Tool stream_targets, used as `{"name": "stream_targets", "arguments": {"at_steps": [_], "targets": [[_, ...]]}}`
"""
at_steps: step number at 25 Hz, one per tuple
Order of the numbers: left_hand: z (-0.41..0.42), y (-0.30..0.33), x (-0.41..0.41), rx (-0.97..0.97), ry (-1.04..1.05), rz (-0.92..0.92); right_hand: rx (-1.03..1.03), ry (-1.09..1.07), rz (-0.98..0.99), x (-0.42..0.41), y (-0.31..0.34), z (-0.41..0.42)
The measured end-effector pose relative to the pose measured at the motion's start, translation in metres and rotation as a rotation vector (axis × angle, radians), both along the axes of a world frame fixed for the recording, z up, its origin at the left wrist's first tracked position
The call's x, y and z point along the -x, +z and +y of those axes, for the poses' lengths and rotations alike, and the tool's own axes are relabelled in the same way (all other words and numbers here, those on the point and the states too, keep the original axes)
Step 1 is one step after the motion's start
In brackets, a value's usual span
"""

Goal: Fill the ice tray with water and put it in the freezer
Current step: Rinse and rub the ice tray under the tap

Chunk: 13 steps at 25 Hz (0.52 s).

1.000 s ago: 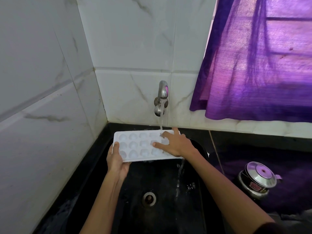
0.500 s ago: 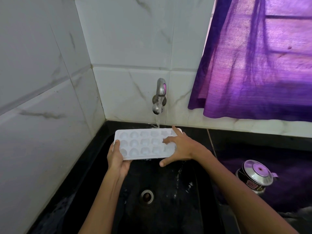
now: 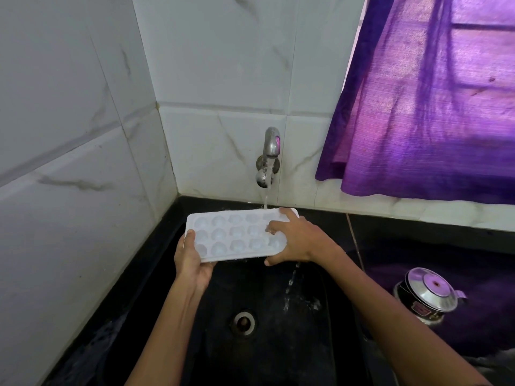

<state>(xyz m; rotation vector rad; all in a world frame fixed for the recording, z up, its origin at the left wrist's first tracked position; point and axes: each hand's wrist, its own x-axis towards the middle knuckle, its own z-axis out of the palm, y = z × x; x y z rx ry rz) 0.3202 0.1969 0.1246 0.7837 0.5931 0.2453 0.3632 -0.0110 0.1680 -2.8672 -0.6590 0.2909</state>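
Filling is under way: the left hand [image 3: 192, 263] grips the ice tray's [image 3: 231, 238] near-left corner, the right hand [image 3: 292, 240] clasps its far end under the running tap [image 3: 269, 157]. Freezing remains.

I see the white ice tray [image 3: 237, 236] held level over the black sink [image 3: 278, 344], rounded cells facing up, its far right corner under the tap's running water [image 3: 265, 199].
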Motion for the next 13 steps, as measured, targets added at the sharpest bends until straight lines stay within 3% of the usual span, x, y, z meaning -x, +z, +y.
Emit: {"name": "stream_targets", "arguments": {"at_steps": [9,13], "targets": [[0.0007,0.0014,-0.0047,-0.017,0.013,-0.022,-0.078,-0.037,-0.044,-0.0036,0.0005,0.0035],[0.0039,-0.0008,-0.0032,-0.010,0.033,-0.013,-0.313,0.002,0.047,-0.0014,-0.0068,-0.0059]]}}
